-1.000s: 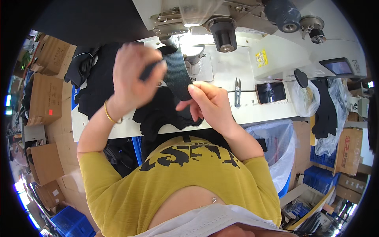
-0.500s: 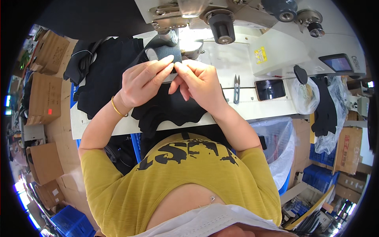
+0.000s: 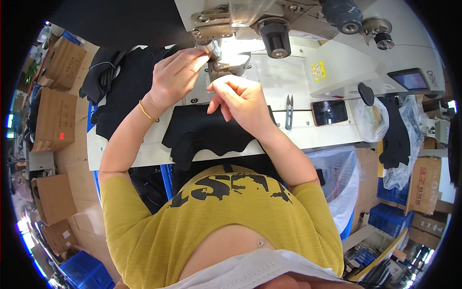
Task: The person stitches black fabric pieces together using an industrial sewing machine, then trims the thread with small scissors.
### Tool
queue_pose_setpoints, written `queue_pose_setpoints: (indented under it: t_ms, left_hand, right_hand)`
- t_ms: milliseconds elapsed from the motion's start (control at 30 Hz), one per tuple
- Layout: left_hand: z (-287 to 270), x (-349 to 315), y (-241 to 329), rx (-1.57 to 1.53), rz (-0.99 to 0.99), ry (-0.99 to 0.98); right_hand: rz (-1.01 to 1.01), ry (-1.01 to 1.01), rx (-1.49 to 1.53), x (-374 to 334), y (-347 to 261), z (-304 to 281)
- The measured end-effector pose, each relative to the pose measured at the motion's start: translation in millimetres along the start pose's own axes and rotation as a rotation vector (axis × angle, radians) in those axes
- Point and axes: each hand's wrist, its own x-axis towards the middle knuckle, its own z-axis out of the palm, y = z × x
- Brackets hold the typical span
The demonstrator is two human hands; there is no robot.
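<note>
My left hand (image 3: 175,77) is raised to the lit needle area of a sewing machine (image 3: 332,58), its thumb and fingers pinched together against a metal part (image 3: 211,48) there. What lies in that pinch is hidden. My right hand (image 3: 240,98) hovers lower and to the right, just in front of the machine's small arm (image 3: 230,65). Its fingers are curled with thumb and forefinger together; anything between them is too small to make out. Below it, black cut fabric pieces (image 3: 207,130) with wavy edges lie on the white table (image 3: 154,151).
More black fabric (image 3: 127,79) is piled at the left, beside a tied bundle (image 3: 98,77). Thread snips (image 3: 289,113) and a phone (image 3: 329,112) lie to the right, near a clear plastic bag (image 3: 373,118). Cardboard boxes (image 3: 55,115) stand on the floor at left.
My left hand has parted from the right and moved up to the machine's needle area. The blue-grey cloth by the fingers has gone from sight. My right hand has barely moved.
</note>
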Motion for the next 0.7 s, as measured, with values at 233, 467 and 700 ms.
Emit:
queue_pose_setpoints:
  t_ms: [233, 467, 700]
  left_hand:
    - [3, 1, -2, -0.012, -0.055, 0.023]
    - [-3, 1, -13, 0.519, -0.154, 0.021]
    - [-48, 3, -20, -0.123, -1.147, -0.333]
  right_hand:
    - [0.001, -0.025, -0.029, 0, 0, 2]
    - [-0.018, -0.013, -0.1, -4, -2, 3]
    - [-1.136, 0.04, -0.972, -22, 5, 39]
